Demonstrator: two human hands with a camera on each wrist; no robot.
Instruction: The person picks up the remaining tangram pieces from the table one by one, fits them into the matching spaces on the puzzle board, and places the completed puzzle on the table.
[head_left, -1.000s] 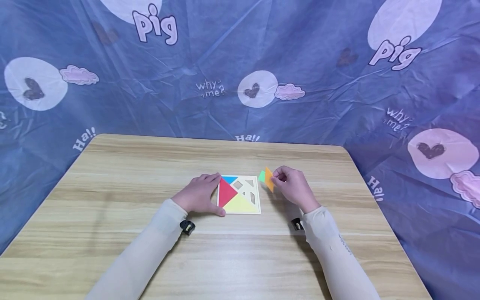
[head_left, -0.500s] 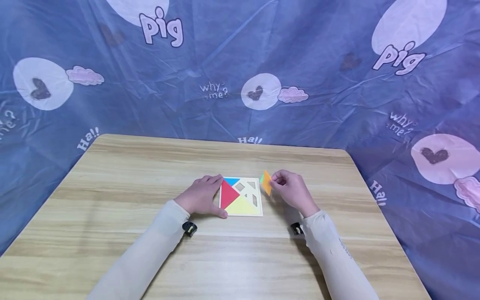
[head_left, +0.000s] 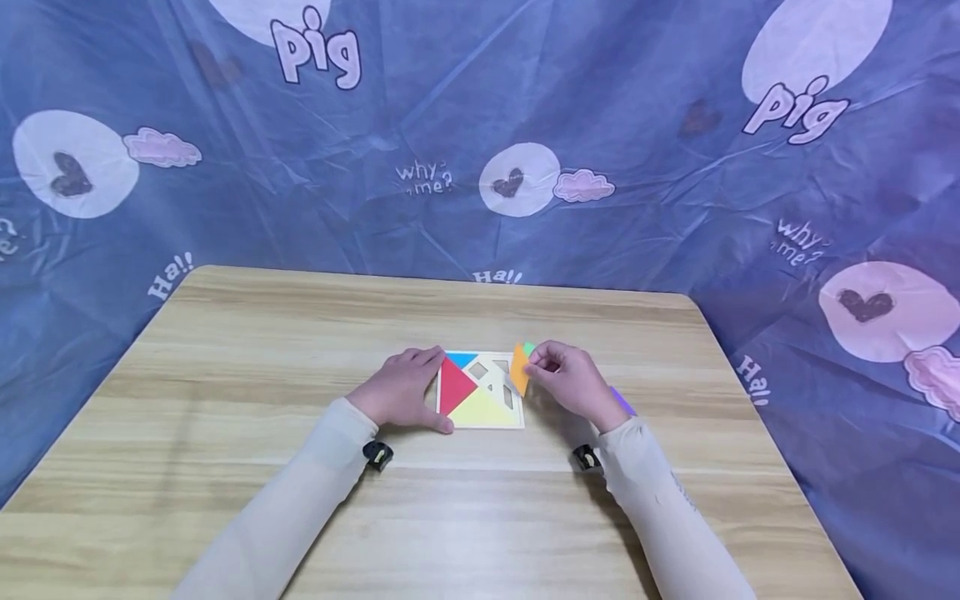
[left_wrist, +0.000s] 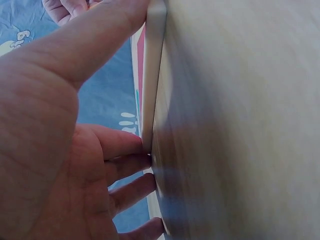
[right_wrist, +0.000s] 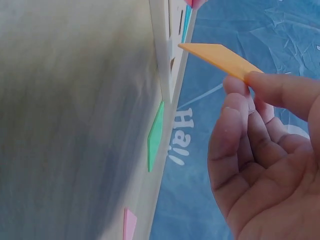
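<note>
A pale tangram board lies on the table with red, yellow and blue pieces in it; its right part shows several cut-out openings. Along the board's left edge my left hand rests, thumb at the near corner and index finger at the far corner, as the left wrist view also shows. My right hand pinches an orange tangram piece between thumb and fingertips, tilted up over the board's right edge. The orange piece looks like a parallelogram.
A green piece lies on the table just beyond the board's right edge. Partly behind my right wrist is a purple piece. A pinkish piece shows low in the right wrist view. Blue printed cloth hangs behind the table.
My right hand has moved left with the orange piece, from beside the board to over its right edge. The purple piece has come into view. My left hand stays put.
</note>
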